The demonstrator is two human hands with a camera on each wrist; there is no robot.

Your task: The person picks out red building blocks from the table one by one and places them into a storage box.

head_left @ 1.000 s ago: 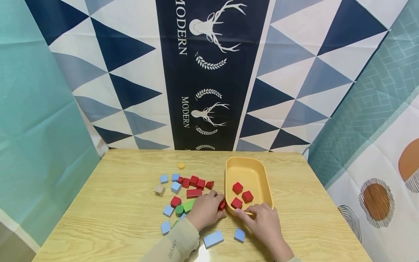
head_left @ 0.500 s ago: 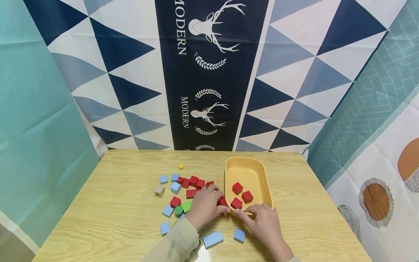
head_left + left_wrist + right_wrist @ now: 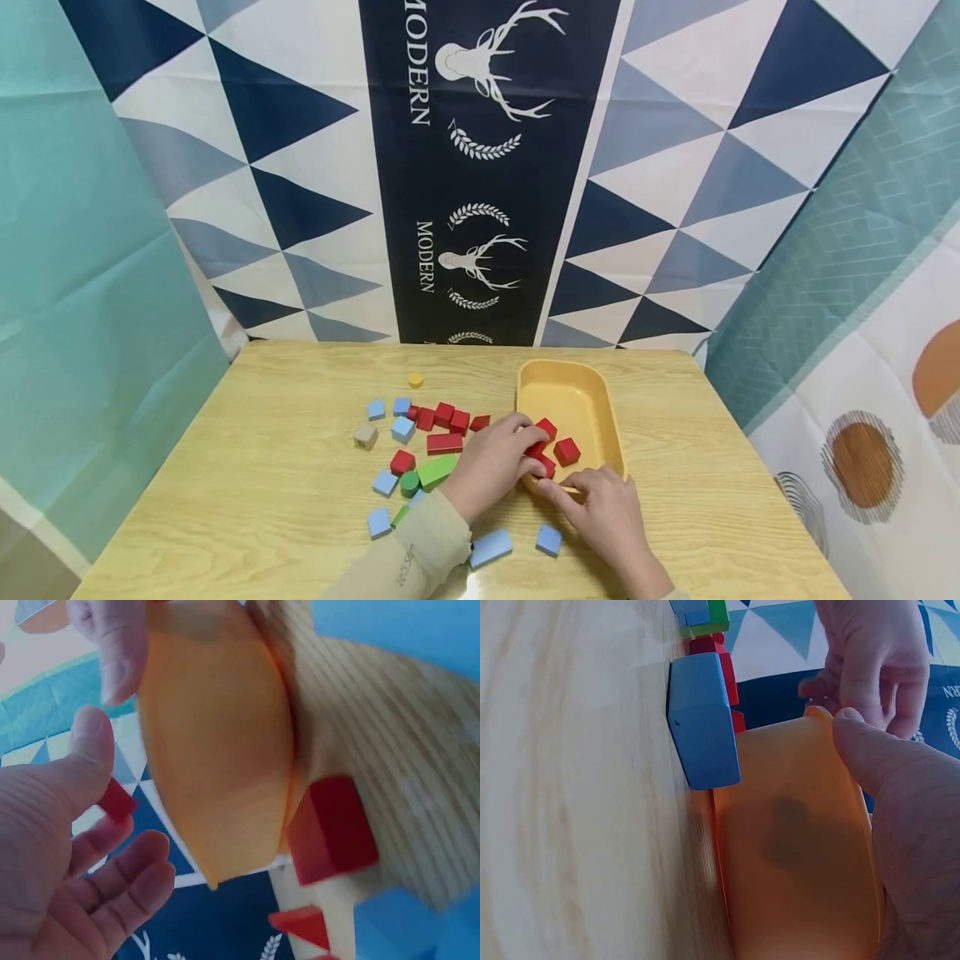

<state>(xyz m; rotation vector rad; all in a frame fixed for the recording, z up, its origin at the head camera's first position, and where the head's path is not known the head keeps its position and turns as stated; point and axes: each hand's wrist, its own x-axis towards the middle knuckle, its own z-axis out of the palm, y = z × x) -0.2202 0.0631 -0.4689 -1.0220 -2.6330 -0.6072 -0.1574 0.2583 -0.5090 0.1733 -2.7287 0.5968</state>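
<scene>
My left hand (image 3: 489, 463) is over the left rim of the yellow tray (image 3: 567, 398), pinching a small red block (image 3: 118, 801) between thumb and fingers. In the head view those fingers partly cover that block. With my right hand (image 3: 606, 510) I hold the tray's near rim; the right wrist view has the thumb (image 3: 859, 742) on the rim. Inside the tray lie several red cubes, one of them a cube (image 3: 567, 452) on the right side of the group.
Left of the tray lie more blocks: a long red block (image 3: 445, 443), a green block (image 3: 437, 472), a green cylinder (image 3: 409, 483), a wooden cube (image 3: 365, 437) and several blue ones. A blue cube (image 3: 549, 540) and a blue oblong block (image 3: 491, 548) sit nearer me.
My left hand has picked a red block off the table beside the tray and moved right, over the tray's rim. My right hand has stayed on the tray's near rim.
</scene>
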